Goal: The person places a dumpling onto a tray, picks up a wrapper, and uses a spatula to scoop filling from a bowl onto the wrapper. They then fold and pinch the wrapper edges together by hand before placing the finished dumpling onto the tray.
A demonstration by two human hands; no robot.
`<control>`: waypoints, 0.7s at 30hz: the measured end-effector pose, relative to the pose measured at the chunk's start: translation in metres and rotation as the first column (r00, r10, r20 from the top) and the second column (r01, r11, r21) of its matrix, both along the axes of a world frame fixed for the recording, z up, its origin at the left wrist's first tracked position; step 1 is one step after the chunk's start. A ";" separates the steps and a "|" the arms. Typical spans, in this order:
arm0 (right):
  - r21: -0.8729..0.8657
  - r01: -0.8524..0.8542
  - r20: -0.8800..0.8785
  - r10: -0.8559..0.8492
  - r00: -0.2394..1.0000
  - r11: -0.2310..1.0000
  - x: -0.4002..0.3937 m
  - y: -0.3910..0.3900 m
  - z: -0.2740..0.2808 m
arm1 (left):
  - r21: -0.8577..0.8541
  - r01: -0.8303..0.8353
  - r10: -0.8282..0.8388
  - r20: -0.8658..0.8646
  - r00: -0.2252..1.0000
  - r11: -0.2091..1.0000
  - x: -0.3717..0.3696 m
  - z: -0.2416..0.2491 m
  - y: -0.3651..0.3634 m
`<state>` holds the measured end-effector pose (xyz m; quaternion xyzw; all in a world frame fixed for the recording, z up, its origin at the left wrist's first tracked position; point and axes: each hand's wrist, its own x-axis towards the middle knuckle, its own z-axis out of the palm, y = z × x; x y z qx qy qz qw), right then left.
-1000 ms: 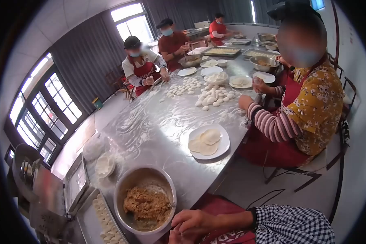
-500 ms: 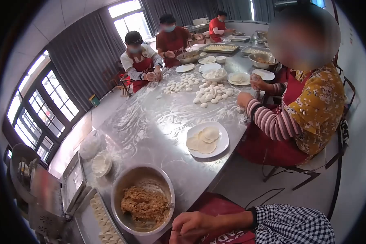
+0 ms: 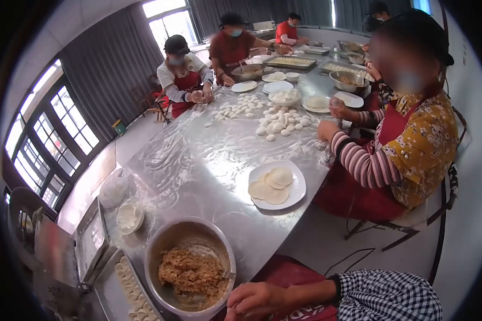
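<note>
At the bottom edge, my right hand [image 3: 260,299] comes in from a checked sleeve, its fingers bent and pressed together. Whatever lies between them is hidden. A bit of skin at the frame's edge below it may belong to my left hand, which is otherwise cut off. Right beside my right hand stands a steel bowl [image 3: 154,251] of brown minced filling [image 3: 190,270], with a utensil handle [image 3: 228,275] at its rim. Farther up the table, a white square plate [image 3: 300,187] carries several round dough wrappers [image 3: 276,184].
Left of the bowl lie a metal tray [image 3: 110,289] with rows of dumplings [image 3: 131,286], another tray [image 3: 91,241], and a bowl of flour [image 3: 129,215]. Dough pieces [image 3: 278,123] cover part of the floured table [image 3: 171,166]. A co-worker [image 3: 412,123] sits at right; others work beyond.
The view has shifted slightly. The co-worker at right has leaned back, revealing another person behind. A far co-worker in red now stretches an arm across the table. My right hand stays by the bowl.
</note>
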<state>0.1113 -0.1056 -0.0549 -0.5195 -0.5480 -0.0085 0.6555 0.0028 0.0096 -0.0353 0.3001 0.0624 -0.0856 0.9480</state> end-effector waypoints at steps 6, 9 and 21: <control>0.010 -0.027 -0.051 0.028 0.998 1.000 -0.002 0.003 -0.011 | -0.005 -0.027 0.027 -0.020 0.999 1.000 -0.004 -0.008 0.002; -0.008 -0.021 -0.042 0.020 0.999 1.000 -0.004 -0.002 -0.004 | 0.027 -0.026 0.027 -0.054 0.998 0.999 -0.008 -0.006 -0.001; -0.047 -0.081 -0.125 0.075 0.989 0.996 -0.005 -0.010 -0.004 | 0.035 -0.056 0.059 -0.122 0.991 0.998 -0.012 -0.011 -0.006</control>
